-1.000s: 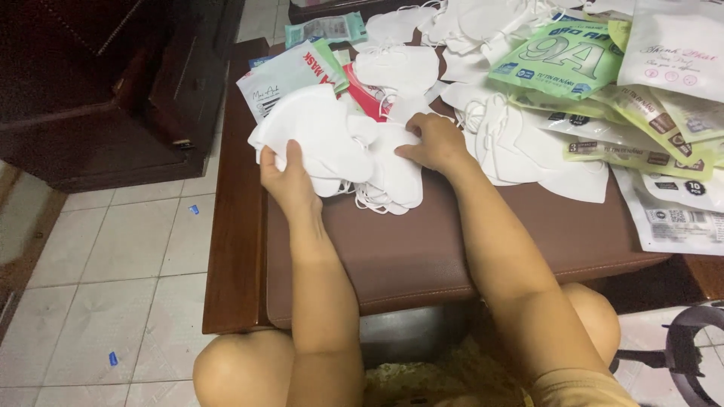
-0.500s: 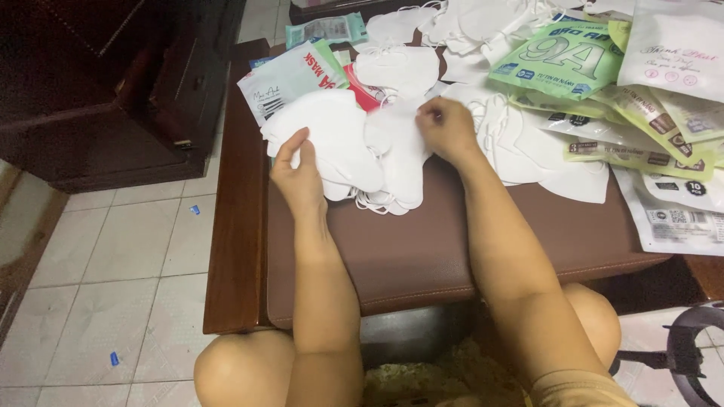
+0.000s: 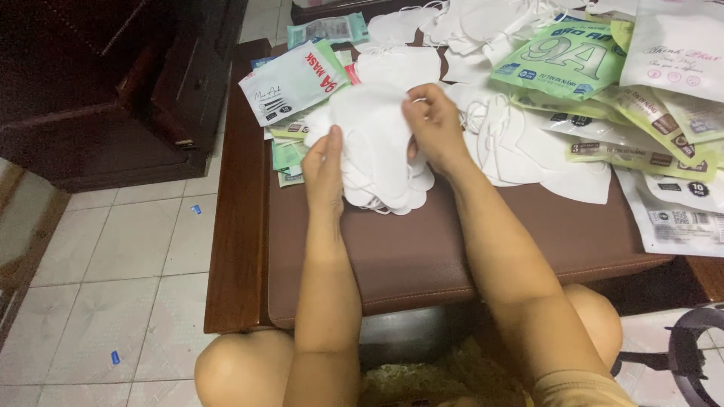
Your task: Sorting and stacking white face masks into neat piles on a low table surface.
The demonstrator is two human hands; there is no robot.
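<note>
White masks (image 3: 377, 143) now gathered, both hands (image 3: 377, 151) gripping.

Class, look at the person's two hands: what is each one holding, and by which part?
Both hold the stack of white masks: the left hand grips its left edge, the right hand pinches its upper right edge.

Every pouch here is placed by the stack of white masks (image 3: 377, 147). Just left of it lies a flat white pouch with a green and red edge (image 3: 292, 81). Beyond it, at the far edge, sits a small teal packet (image 3: 326, 29). Off to the right, a big green bag (image 3: 562, 60), a white bag (image 3: 679, 53), then overlapping green-and-white sachets (image 3: 648, 124) and a white pouch (image 3: 679, 215) nearest.
</note>
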